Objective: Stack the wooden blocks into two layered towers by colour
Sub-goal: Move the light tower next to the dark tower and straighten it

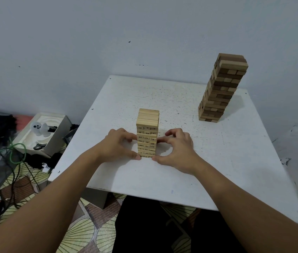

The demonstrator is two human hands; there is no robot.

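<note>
Blocks of pale wood formed a light tower (147,133) that stood upright near the middle of the white tabletop (217,161), its layers laid crosswise and black numbers printed on the block ends facing the camera. The left hand (116,146) sat against the tower's left side, fingers curled toward the middle layers and the thumb tip touching the bottom left corner. The right hand (178,149) mirrored it on the right side, fingers curled in toward the middle layers and the thumb tip at the bottom right corner. Both hands thus cupped the tower between them, with thumbs at the base and fingertips higher up; whether they pressed firmly or only touched could not be told.

Well apart, toward the far right corner of the tabletop, stood a taller dark tower (221,88) made of mixed brown and tan blocks, touched by neither hand. The tabletop surface was flecked with small dark marks. Behind it rose a plain pale wall (89,42). On the floor to the left lay a white open box (44,132) holding small translucent pieces, and beside it a green cable (15,152) and black cables ran across patterned floor tiles (82,232).
</note>
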